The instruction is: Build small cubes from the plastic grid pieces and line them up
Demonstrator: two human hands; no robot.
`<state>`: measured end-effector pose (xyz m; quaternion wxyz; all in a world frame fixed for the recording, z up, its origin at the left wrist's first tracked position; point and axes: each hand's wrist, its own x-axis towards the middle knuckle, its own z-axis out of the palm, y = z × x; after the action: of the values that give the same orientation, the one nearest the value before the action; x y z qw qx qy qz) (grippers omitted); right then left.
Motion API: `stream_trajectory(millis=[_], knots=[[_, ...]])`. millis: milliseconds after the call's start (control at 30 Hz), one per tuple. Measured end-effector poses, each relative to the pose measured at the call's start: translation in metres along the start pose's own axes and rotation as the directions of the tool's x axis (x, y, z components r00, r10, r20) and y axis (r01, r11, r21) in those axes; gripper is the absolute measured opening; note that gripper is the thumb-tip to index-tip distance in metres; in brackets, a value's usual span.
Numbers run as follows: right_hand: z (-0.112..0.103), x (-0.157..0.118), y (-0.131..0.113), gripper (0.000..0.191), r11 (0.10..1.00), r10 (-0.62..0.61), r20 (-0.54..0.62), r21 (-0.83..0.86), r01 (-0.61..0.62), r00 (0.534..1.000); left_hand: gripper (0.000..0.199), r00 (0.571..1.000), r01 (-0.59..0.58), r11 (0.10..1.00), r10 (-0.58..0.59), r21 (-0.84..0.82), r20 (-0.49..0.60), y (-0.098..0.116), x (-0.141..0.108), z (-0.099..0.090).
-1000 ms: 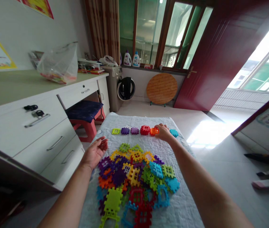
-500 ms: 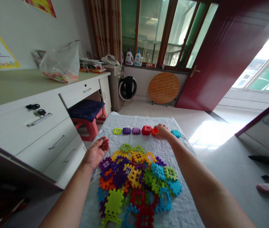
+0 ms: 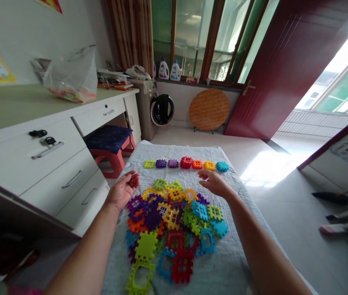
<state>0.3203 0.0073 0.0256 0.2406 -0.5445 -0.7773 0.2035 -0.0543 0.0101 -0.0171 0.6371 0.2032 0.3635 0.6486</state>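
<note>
My left hand hovers at the left edge of the cloth, palm inward, fingers loosely bent and apart with nothing in them. My right hand is over the cloth just in front of the row, its fingers apart and empty. Across the far side runs a row of plastic interlocking blocks: a lime block, a dark purple block, a light purple block, a taller red block, an orange block, a yellow block and a blue block. Nearer lies a mixed pile of interlocking pieces.
The blocks rest on a table covered with a pale cloth. At left stand a white drawer desk and a red stool with a dark cushion. A washing machine, a round wooden tabletop and a red door are beyond.
My right hand has let go of the orange block and drawn back toward me. The orange and yellow blocks now show fully in the row. My left hand has barely moved.
</note>
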Motion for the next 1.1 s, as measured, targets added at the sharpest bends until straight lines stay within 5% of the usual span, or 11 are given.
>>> stream_trajectory(millis=[133, 533, 700, 833, 967, 1100], knots=[[0.016, -0.020, -0.014, 0.033, 0.999, -0.004, 0.115, 0.053, -0.002, 0.993, 0.016, 1.000, -0.007, 1.000, 0.007, 0.016, 0.005, -0.001, -0.001, 0.000], [0.035, -0.023, -0.023, 0.029, 0.985, 0.016, 0.082, 0.172, -0.029, 0.997, 0.017, 1.000, -0.015, 0.999, 0.015, 0.046, 0.016, 0.000, -0.003, 0.004], [0.037, -0.019, -0.010, 0.015, 0.954, 0.111, -0.181, 0.296, -0.054, 0.977, 0.017, 1.000, -0.022, 0.998, 0.021, 0.058, 0.006, 0.001, -0.005, 0.006], [0.034, -0.021, -0.001, 0.012, 0.998, 0.027, -0.377, 0.056, -0.007, 0.926, 0.018, 1.000, -0.024, 0.997, 0.022, 0.069, 0.019, 0.000, -0.003, 0.004], [0.029, -0.024, 0.006, 0.019, 0.989, -0.015, -0.169, -0.148, -0.010, 0.986, 0.017, 0.999, -0.025, 0.997, 0.023, 0.071, 0.025, 0.000, -0.001, 0.001], [0.019, -0.028, 0.001, 0.034, 0.988, -0.025, -0.010, -0.155, 0.023, 1.000, 0.017, 0.999, -0.028, 0.997, 0.026, 0.071, 0.030, -0.001, 0.000, 0.001]])
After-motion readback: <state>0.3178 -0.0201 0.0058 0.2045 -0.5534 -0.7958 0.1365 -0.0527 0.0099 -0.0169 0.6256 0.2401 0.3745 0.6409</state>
